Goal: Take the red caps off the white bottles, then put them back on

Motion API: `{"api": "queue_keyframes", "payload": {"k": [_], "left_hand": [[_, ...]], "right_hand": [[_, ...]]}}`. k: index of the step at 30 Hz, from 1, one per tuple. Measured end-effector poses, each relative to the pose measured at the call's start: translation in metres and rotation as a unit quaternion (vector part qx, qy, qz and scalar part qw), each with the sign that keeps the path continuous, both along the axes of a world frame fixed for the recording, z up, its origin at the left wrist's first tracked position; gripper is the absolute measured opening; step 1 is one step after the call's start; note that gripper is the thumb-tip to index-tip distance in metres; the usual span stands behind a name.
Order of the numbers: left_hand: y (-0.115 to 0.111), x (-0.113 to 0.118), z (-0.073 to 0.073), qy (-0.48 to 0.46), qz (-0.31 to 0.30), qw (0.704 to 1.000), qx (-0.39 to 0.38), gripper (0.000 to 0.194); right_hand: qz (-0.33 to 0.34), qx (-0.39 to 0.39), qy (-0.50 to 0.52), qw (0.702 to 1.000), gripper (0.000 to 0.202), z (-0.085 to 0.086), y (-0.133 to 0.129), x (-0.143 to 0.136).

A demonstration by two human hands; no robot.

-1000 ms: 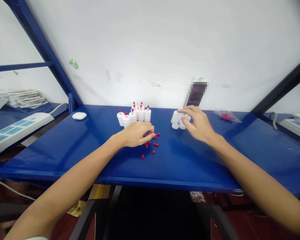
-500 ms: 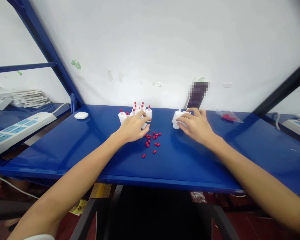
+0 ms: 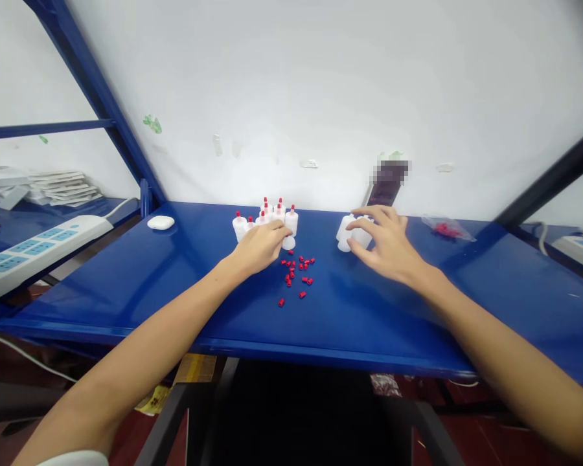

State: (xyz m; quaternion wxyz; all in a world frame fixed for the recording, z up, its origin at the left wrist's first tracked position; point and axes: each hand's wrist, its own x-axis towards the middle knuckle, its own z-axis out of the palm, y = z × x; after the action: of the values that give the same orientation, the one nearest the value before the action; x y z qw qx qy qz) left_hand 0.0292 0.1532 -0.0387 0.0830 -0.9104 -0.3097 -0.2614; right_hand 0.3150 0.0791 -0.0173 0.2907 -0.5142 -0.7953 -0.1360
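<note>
My left hand (image 3: 262,246) has its fingers closed on a white plastic squeeze bottle (image 3: 288,243), mostly hidden, with its rounded end showing beside the fingertips. Behind that hand stand several white bottles (image 3: 292,223) with red tips, in a cluster. My right hand (image 3: 386,239) is open, its thumb and fingers curved apart around white bottles (image 3: 362,238); whether it touches them is unclear. Another white bottle (image 3: 344,228) is just left of its fingertips. Small red caps (image 3: 291,275) lie scattered on the blue table (image 3: 252,317) between the hands.
A clear bag with red pieces (image 3: 447,229) lies at the back right. A dark phone-like device (image 3: 387,184) leans on the wall behind my right hand. At the left are a white case (image 3: 160,222) and a power strip (image 3: 43,249). Blue frame posts flank the table.
My left hand's fingers have closed together on the bottle. My right hand's fingers have spread a little, showing more of the bottles. The whole view has shifted slightly.
</note>
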Motion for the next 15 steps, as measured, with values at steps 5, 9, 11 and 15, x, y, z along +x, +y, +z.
{"api": "queue_keyframes", "payload": {"k": [5, 9, 11, 15], "left_hand": [[-0.009, 0.004, 0.006, -0.094, -0.111, 0.987, 0.072, 0.022], [-0.019, 0.010, 0.007, -0.070, -0.186, 0.976, 0.090, 0.021], [-0.023, 0.014, 0.005, -0.051, -0.195, 0.976, 0.087, 0.021], [-0.028, 0.021, 0.001, -0.020, -0.187, 0.979, 0.079, 0.023]], "right_hand": [[0.082, -0.144, 0.053, 0.985, 0.017, 0.005, -0.012, -0.018], [0.180, -0.216, 0.143, 0.949, 0.022, 0.000, -0.010, -0.024], [0.215, -0.215, 0.209, 0.929, 0.025, -0.005, -0.008, -0.025], [0.228, -0.248, 0.295, 0.894, 0.022, -0.013, -0.007, -0.030]]}}
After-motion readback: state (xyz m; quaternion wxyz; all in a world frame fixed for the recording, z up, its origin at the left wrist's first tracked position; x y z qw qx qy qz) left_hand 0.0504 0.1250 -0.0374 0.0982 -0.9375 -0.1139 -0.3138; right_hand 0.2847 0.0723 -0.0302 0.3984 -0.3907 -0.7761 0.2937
